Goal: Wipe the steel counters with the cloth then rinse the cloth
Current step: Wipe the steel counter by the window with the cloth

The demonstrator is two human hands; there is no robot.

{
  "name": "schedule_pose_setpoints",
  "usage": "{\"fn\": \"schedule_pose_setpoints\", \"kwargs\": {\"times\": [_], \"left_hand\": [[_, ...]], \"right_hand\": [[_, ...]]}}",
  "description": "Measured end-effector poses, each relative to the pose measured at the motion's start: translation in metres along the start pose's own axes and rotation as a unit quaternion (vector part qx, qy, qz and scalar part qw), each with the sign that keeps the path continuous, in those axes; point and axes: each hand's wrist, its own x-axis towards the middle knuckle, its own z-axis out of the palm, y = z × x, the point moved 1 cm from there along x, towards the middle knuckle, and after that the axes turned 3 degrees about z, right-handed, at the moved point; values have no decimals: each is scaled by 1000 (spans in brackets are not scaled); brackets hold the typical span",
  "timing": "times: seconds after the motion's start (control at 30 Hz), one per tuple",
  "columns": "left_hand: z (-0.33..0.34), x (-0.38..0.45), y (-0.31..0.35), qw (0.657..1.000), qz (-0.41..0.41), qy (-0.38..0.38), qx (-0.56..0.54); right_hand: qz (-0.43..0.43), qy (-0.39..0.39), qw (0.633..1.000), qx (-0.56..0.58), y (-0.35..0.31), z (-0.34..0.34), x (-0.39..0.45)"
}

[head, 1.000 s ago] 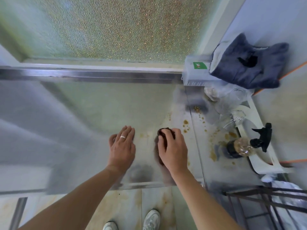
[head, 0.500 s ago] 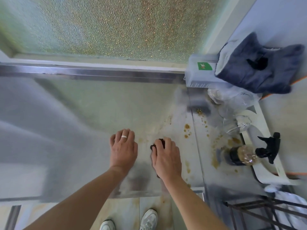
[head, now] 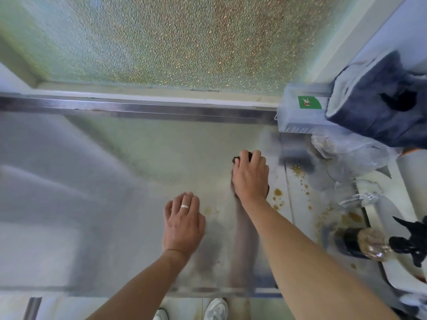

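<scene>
The steel counter (head: 115, 181) fills the middle of the view, below a frosted window. My right hand (head: 250, 175) presses a dark brown cloth (head: 236, 159) flat onto the counter, far out near its right end; only the cloth's edges show past my fingers. My left hand (head: 183, 221), with a ring on one finger, lies flat on the counter nearer to me, fingers together, holding nothing. Brown spots (head: 277, 192) mark the steel just right of the cloth. More brown drips (head: 305, 188) dot the neighbouring counter on the right.
At the right, a spray bottle (head: 369, 244) with a black trigger lies on its side. Behind it are crumpled clear plastic (head: 355, 158), a white box with a green label (head: 300, 112) and a dark blue towel (head: 383, 112). My shoes (head: 215, 309) stand below the counter's front edge.
My right hand has pushed the cloth away from me, toward the back right of the counter. My left hand has stayed flat in place. The view has tilted slightly.
</scene>
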Motion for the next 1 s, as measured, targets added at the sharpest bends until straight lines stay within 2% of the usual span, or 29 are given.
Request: {"fn": "schedule_pose_setpoints", "kwargs": {"times": [0.1, 0.17, 0.2, 0.27, 0.3, 0.37, 0.4, 0.43, 0.5, 0.6, 0.77, 0.9, 1.0], "left_hand": [[0, 0, 0, 1000, 1, 2, -1], [0, 0, 0, 1000, 5, 4, -2], [0, 0, 1, 1000, 5, 3, -3], [-1, 0, 0, 1000, 5, 1, -4], [-1, 0, 1, 1000, 5, 0, -5], [-3, 0, 1, 1000, 6, 1, -5], [-3, 0, 1, 1000, 6, 2, -5], [-2, 0, 1, 1000, 5, 3, -5], [-1, 0, 1, 1000, 1, 6, -3], [1, -1, 0, 1000, 3, 9, 2], [0, 0, -4, 1000, 13, 10, -2], [-6, 0, -4, 1000, 9, 5, -16], [-15, 3, -13, 999, 41, -1, -23]], "right_hand": [[35, -18, 998, 51, -2, 0, 9], [78, -32, 981, 173, 0, -11, 13], [102, -41, 962, 252, 3, -19, 15], [143, -82, 897, 410, 9, -32, 15], [127, -87, 892, 425, 14, -38, 12], [73, -73, 945, 311, 23, -38, 2], [61, -33, 973, 220, 30, -33, -4], [52, 7, 986, 159, 34, -28, -11], [5, 28, 989, 145, 29, -19, -28], [-43, -46, 989, 134, 3, -4, -60], [-46, -42, 988, 140, -3, 8, -78], [-86, -64, 984, 142, -10, 0, -105], [-100, -69, 984, 134, -20, -8, -138]]}}
